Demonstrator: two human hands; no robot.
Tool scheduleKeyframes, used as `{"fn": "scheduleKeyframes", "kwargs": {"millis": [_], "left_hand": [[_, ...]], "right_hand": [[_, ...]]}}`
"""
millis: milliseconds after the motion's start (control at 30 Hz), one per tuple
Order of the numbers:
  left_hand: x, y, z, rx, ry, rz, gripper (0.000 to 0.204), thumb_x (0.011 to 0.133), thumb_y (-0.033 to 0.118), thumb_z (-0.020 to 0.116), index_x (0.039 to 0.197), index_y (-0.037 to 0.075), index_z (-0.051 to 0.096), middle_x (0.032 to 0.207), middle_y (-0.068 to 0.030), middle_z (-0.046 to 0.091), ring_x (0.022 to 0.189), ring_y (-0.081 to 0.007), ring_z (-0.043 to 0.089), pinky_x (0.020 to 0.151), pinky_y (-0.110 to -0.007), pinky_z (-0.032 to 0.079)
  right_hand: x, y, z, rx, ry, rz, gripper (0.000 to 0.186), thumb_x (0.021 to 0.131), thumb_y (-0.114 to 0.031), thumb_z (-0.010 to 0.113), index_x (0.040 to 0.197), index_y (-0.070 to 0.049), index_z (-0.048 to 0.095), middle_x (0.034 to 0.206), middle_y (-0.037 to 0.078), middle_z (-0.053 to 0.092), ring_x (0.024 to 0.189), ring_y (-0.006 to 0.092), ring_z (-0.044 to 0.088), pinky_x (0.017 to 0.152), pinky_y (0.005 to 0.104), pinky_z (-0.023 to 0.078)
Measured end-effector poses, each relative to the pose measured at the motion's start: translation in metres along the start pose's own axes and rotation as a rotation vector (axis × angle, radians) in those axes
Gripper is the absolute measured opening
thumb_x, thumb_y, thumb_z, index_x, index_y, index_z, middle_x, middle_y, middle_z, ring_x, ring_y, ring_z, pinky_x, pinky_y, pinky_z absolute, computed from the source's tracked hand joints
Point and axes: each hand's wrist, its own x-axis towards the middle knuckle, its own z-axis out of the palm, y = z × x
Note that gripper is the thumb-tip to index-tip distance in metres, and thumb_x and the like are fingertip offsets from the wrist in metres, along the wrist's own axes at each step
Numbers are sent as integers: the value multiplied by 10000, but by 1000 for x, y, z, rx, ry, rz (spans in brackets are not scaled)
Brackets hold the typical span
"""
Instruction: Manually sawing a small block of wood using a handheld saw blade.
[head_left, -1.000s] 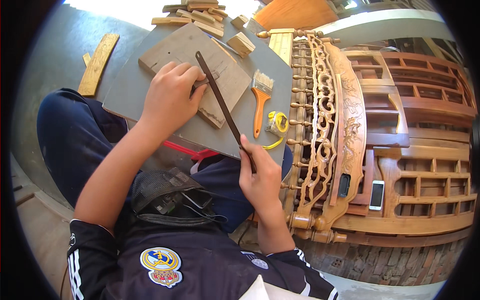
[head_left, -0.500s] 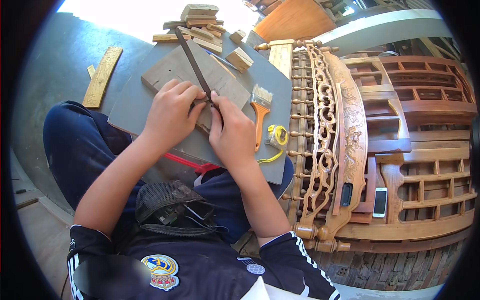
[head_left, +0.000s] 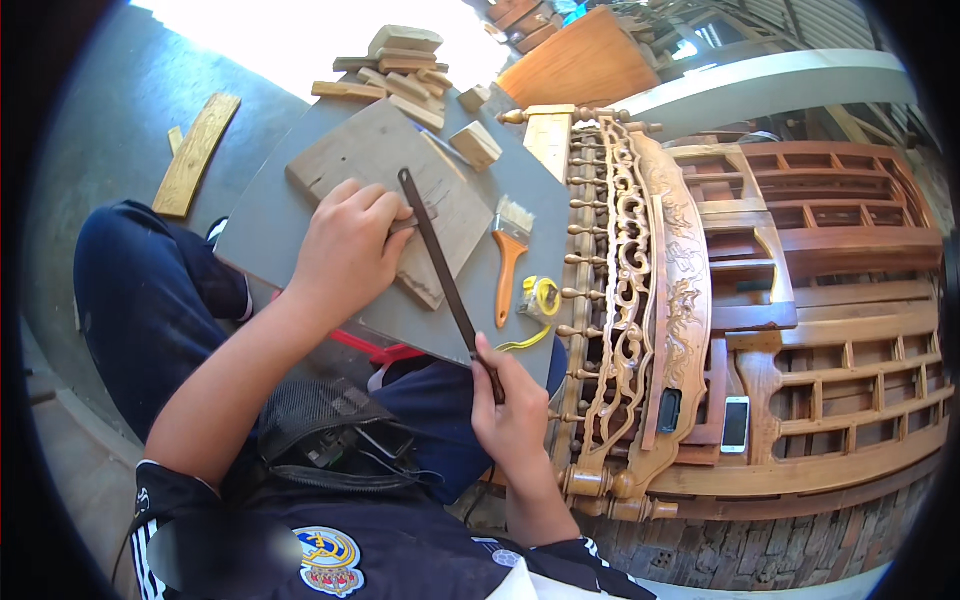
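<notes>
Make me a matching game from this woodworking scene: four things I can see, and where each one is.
Things:
1. long dark file
2. orange-handled brush
3. yellow tape measure
4. white phone

Places:
A. on the carved wooden furniture at the right
B. lying on the grey board, between the wooden block and the tape measure
C. held at its near end by the right hand
D. near the grey board's right edge, beside the brush

Pairs: 1-C, 2-B, 3-D, 4-A
</notes>
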Motion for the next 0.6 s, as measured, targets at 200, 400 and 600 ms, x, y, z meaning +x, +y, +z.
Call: {"fn": "scheduleKeyframes", "kwargs": {"millis": [200, 400, 600], "left_hand": [[10, -3, 2, -45, 24, 40, 158, 782, 48, 792, 900, 17, 691, 895, -129, 678, 920, -352, 637, 816, -445, 517], [11, -11, -4, -13, 0, 0, 163, 789, 83, 798, 909, 29, 704, 928, -133, 693, 936, -363, 648, 843, -449, 521], [12, -6, -2, 37, -3, -21, 165, 790, 109, 821, 893, 31, 718, 881, -116, 667, 898, -330, 658, 816, -426, 521]], "right_hand": [[28, 12, -13, -34, 66, -51, 274, 923, -12, 696, 1191, -69, 717, 941, 155, 736, 807, 354, 725, 689, 402, 566], [43, 8, -26, 27, -20, -82, 243, 907, -5, 708, 1145, -48, 728, 966, 171, 742, 837, 351, 732, 716, 366, 572], [26, 15, 0, 72, 76, -17, 251, 907, -16, 706, 1154, -56, 726, 995, 166, 748, 891, 357, 733, 749, 394, 581]]}}
